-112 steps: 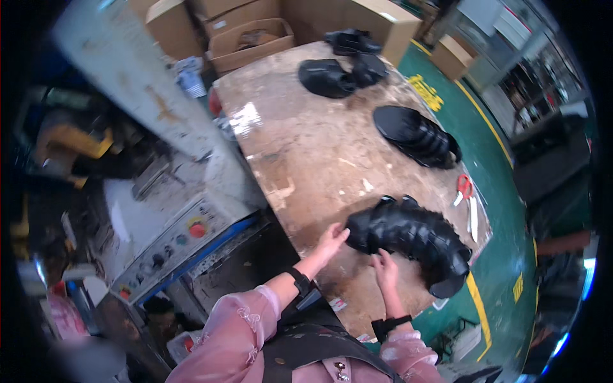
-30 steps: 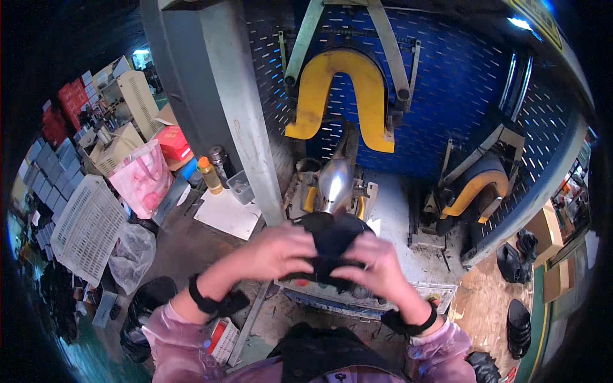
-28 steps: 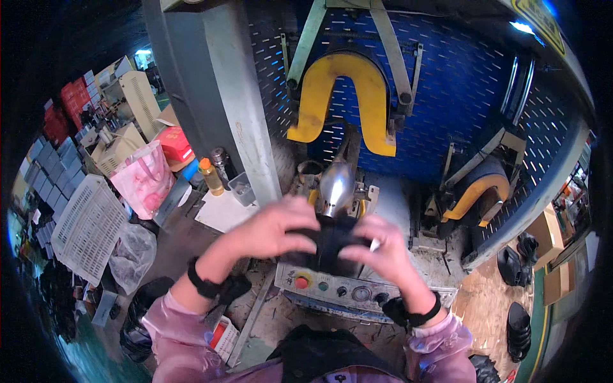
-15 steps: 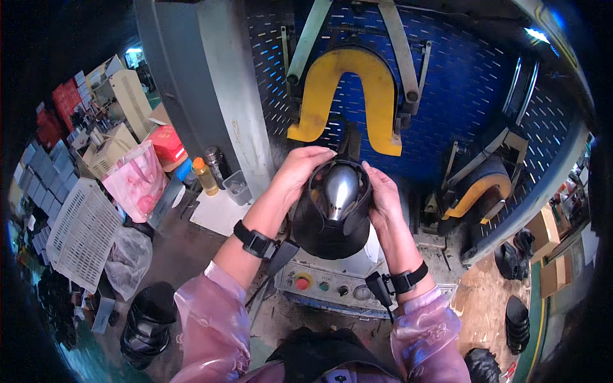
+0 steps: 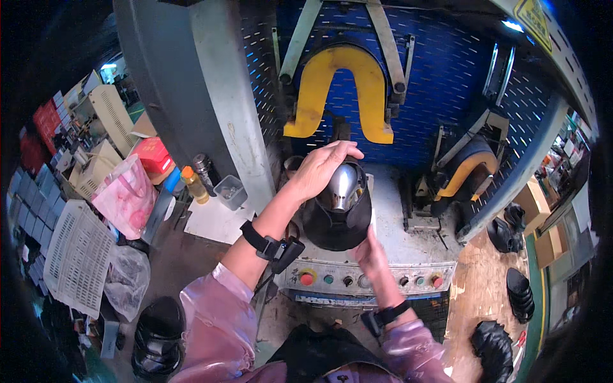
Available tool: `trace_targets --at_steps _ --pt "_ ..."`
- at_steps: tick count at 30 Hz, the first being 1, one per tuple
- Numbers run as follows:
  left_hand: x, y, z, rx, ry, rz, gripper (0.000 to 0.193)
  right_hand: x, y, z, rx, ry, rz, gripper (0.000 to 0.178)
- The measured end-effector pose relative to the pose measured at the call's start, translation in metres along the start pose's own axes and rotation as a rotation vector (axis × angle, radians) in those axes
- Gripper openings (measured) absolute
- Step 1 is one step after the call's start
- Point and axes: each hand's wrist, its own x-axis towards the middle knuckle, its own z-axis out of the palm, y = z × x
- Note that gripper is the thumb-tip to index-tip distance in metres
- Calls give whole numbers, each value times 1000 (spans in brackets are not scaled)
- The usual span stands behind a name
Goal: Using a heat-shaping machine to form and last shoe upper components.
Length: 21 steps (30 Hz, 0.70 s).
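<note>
A black boot upper (image 5: 338,231) is fitted around a polished metal form (image 5: 341,186) at the front of the machine. My left hand (image 5: 319,171) lies over the far left side of the upper's opening, its fingers stretched out across the top of the form. At the near right edge of the upper is my right hand (image 5: 371,256), thumb pointing up and fingers apart. It touches or nearly touches the black material; its fingertips are partly hidden and slightly blurred.
A yellow U-shaped clamp (image 5: 341,64) hangs behind the form, and a smaller yellow clamp (image 5: 469,172) stands at the right. Buttons line the control panel (image 5: 383,271) below. Bottles and a clear tub (image 5: 230,191) sit left; stacked black pieces (image 5: 495,348) lie right.
Both hands have left their places on either side of the upper's opening. The left has slid over the far top of the form; the right has dropped to the near right edge.
</note>
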Motion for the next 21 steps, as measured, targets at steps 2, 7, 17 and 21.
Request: trace_targets --at_steps 2,7,17,21 --pt "0 1 7 -17 0 34 57 8 40 -29 110 -18 -16 47" --pt "-21 10 8 132 -3 294 54 41 61 24 238 332 -159 47" --pt "-36 20 10 231 1 473 48 144 66 -14 -19 240 -695 38" --pt "-82 10 17 180 326 348 43 136 47 0 398 -56 -567 39"
